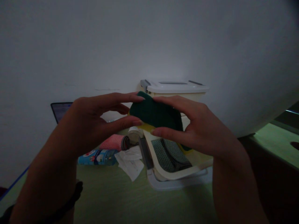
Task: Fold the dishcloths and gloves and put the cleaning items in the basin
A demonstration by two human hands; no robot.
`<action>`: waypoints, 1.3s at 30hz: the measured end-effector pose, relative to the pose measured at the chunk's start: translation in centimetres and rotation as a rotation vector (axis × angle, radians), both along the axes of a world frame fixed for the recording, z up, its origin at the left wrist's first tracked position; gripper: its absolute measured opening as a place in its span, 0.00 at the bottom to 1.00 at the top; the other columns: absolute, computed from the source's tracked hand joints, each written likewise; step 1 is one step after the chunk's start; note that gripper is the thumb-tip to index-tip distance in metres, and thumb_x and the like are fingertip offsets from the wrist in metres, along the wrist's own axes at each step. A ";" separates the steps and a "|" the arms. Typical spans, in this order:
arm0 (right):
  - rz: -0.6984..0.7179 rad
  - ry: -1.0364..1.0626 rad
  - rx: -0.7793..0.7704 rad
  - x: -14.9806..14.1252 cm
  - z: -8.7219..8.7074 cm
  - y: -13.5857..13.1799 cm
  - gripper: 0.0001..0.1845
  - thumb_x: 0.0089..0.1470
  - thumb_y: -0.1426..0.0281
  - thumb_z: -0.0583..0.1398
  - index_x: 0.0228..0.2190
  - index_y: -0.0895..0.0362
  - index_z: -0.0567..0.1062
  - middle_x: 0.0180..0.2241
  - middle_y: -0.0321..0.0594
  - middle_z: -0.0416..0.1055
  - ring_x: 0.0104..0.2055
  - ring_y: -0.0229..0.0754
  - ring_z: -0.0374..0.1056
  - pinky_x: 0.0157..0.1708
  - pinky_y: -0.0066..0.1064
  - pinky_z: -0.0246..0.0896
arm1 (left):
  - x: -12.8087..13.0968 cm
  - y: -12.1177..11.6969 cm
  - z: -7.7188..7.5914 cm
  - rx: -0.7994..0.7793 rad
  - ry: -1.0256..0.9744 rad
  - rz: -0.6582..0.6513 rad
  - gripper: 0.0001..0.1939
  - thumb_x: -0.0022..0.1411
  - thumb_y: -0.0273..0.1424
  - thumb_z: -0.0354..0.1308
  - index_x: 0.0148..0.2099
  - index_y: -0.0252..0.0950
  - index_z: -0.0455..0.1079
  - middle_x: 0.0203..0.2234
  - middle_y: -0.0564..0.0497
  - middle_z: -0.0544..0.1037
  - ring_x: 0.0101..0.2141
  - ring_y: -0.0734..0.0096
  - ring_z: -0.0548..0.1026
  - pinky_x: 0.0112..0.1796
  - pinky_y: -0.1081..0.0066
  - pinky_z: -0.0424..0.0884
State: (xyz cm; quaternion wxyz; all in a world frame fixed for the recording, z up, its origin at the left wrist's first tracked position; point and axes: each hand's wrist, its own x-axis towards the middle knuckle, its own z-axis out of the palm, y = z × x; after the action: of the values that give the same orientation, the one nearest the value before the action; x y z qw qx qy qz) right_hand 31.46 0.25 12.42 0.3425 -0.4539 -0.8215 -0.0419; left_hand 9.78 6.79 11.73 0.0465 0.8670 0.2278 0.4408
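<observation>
Both hands (91,119) (201,127) holding grn/ylw sponge (155,113) nr bin (187,173).

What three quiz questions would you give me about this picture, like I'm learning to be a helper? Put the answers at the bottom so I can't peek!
1. How many hands are holding the green-and-yellow sponge?

2. True or false: the pink cloth lies outside the open box at the front.

3. What can you see inside that open box?
A) a laptop
B) a greenish cloth
C) a blue bottle

Key:
1. Two: the left hand and the right hand.
2. True.
3. B.
</observation>
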 end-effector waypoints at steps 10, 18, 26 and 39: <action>-0.007 -0.015 -0.021 0.0 -0.1 0.1 0.33 0.47 0.58 0.63 0.53 0.58 0.65 0.52 0.42 0.66 0.53 0.45 0.62 0.52 0.37 0.57 | -0.1 -0.4 0.3 -0.045 0.054 0.080 0.20 0.53 0.42 0.61 0.49 0.46 0.70 0.35 0.58 0.79 0.32 0.72 0.77 0.34 0.78 0.71; -0.022 -0.021 -0.022 0.0 -0.1 0.1 0.33 0.47 0.57 0.63 0.53 0.57 0.65 0.52 0.41 0.67 0.52 0.45 0.63 0.52 0.38 0.58 | -0.1 -0.2 0.2 -0.071 0.029 0.063 0.20 0.52 0.43 0.61 0.49 0.47 0.71 0.33 0.58 0.79 0.33 0.70 0.77 0.33 0.77 0.72; 0.016 0.002 -0.029 0.1 -0.3 0.4 0.33 0.47 0.59 0.63 0.54 0.55 0.63 0.53 0.40 0.66 0.54 0.47 0.62 0.52 0.39 0.58 | 1.0 -0.5 -0.1 -0.059 0.010 -0.022 0.19 0.51 0.42 0.63 0.46 0.45 0.72 0.33 0.58 0.79 0.33 0.70 0.78 0.33 0.77 0.73; 0.045 -0.023 0.061 0.2 -0.1 0.1 0.32 0.46 0.65 0.64 0.53 0.54 0.64 0.54 0.40 0.65 0.54 0.48 0.62 0.53 0.41 0.57 | 2.1 -0.7 -0.9 -0.345 -0.131 -0.374 0.14 0.51 0.31 0.64 0.40 0.37 0.66 0.52 0.48 0.65 0.42 0.68 0.73 0.40 0.72 0.75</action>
State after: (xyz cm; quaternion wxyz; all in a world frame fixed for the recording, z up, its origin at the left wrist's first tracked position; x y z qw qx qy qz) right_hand 31.63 0.36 12.30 0.3473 -0.4242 -0.8338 -0.0645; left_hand 11.89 6.13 10.80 0.2891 0.8427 0.1320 0.4345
